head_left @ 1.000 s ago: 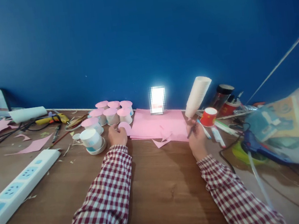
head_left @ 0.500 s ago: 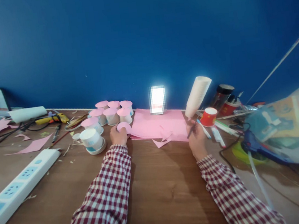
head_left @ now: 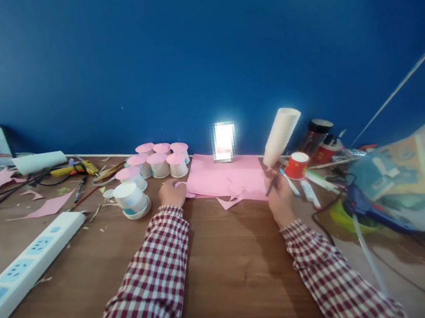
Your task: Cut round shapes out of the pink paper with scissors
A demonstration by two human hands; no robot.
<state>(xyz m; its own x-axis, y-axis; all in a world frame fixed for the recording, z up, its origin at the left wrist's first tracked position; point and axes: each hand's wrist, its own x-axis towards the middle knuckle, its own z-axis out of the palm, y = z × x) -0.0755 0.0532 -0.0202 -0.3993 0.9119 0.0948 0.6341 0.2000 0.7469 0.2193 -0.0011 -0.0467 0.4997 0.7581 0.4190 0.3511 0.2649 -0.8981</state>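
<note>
My left hand (head_left: 172,194) is closed on a pink paper disc (head_left: 180,184), of which only a small part shows past the fingers. It is beside the left edge of a stack of pink paper sheets (head_left: 207,175). At the right edge of that stack, my right hand (head_left: 282,201) is closed around a slim dark pen (head_left: 271,187). Several paper cups topped with pink discs (head_left: 157,159) stand in rows behind and left of my left hand. A white paper cup (head_left: 129,195) without a disc stands nearest to me.
A tall leaning stack of white cups (head_left: 281,136), a red cup (head_left: 296,165) and markers (head_left: 310,194) are at the right. A blue glue gun (head_left: 374,214) lies beyond them. At the left are a power strip (head_left: 35,263) and a yellow glue gun (head_left: 74,169).
My left hand has turned and shifted slightly right, and the pink disc, in full view before, is now mostly hidden by it. My right hand has barely moved.
</note>
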